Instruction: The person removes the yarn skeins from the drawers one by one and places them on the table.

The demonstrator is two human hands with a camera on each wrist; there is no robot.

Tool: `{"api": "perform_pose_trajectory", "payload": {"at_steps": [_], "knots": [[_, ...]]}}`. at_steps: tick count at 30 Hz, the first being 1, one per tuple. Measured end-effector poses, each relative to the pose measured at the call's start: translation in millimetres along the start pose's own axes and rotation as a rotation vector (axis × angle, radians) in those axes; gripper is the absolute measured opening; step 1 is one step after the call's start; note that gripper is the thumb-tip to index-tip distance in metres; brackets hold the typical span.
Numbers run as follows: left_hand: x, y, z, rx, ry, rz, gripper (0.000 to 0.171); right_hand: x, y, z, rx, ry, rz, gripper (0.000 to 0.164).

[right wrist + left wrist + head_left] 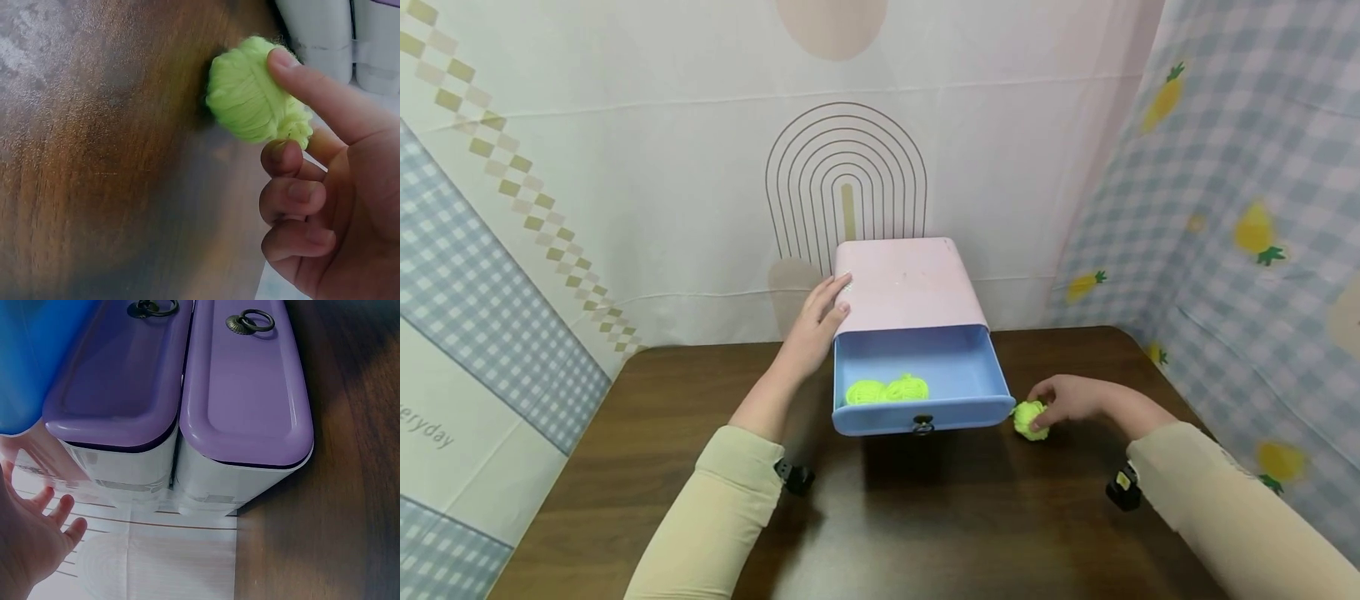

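Note:
A pink-topped drawer unit (906,283) stands near the back of the table with its blue top drawer (955,358) pulled out. Two neon yellow-green yarn balls (906,388) lie side by side in that drawer, behind its front panel. To the drawer's right, my right hand (1075,397) pinches another yarn ball (247,94) of the same colour, low by the tabletop, with the thumb on it. My left hand (808,337) rests against the upper left side of the unit, fingers extended; the left wrist view shows part of the hand (31,540) beside the unit.
Below the blue drawer are two closed purple drawers (250,387) with ring pulls. The brown wooden table (970,533) extends in front and to both sides. A patterned cloth (700,183) hangs behind the unit, and a checked one (1240,167) at the right.

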State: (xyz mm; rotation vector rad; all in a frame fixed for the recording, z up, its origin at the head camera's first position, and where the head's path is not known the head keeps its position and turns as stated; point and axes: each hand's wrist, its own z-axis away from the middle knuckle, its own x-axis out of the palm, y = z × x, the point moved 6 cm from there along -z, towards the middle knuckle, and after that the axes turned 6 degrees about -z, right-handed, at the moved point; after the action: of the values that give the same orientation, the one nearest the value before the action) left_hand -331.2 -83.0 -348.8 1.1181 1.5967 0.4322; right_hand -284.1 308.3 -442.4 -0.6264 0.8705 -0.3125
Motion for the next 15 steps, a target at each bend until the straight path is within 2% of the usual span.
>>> {"api": "perform_pose_trajectory", "payload": {"at_steps": [8, 15], "knots": [[-0.3, 2.4, 0.5, 0.01, 0.003, 0.012, 0.057, 0.8, 6.8, -3.0, 0.038, 0.013, -0.016, 0.051], [0.6, 2.0, 0.4, -0.001, -0.004, 0.014, 0.057, -0.3, 9.7, -3.6, 0.035, 0.044, -0.021, 0.058]]}}
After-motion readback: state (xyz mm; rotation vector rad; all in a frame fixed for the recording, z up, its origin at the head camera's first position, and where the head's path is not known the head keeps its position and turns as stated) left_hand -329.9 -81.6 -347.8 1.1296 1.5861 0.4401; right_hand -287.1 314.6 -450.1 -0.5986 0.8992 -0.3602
